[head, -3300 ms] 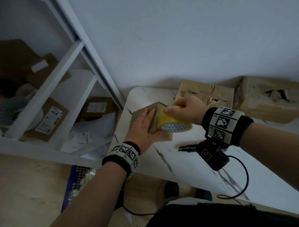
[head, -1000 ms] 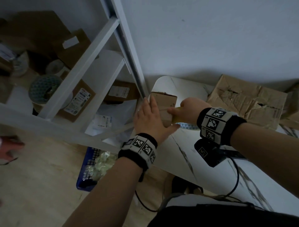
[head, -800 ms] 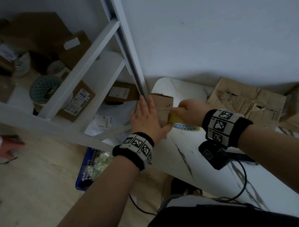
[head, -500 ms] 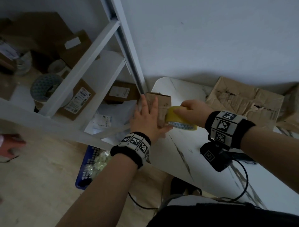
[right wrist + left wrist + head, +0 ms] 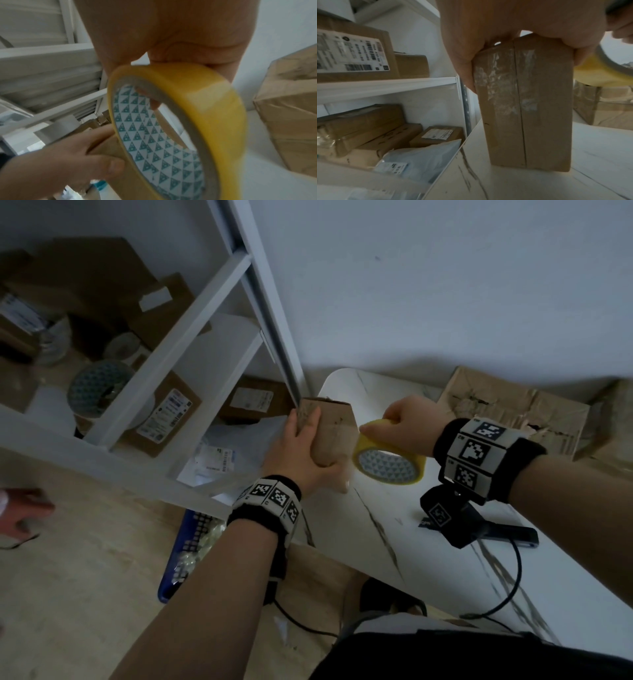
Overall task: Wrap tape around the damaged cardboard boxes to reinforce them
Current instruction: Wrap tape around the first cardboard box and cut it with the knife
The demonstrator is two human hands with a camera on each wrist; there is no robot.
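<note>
Gripping small box point(image 5: 330, 436), left hand point(image 5: 301, 453); left wrist reveals seam tape.

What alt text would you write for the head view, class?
A person's left hand grips a small cardboard box upright at a white table's edge, while the right hand holds a yellow tape roll against it. Torn boxes sit behind.

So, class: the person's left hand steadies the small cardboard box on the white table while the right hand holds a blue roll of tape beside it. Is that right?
Not quite: the roll of tape in the right hand is yellow, as the head view shows. The left hand does steady the small cardboard box on the white table.
</note>
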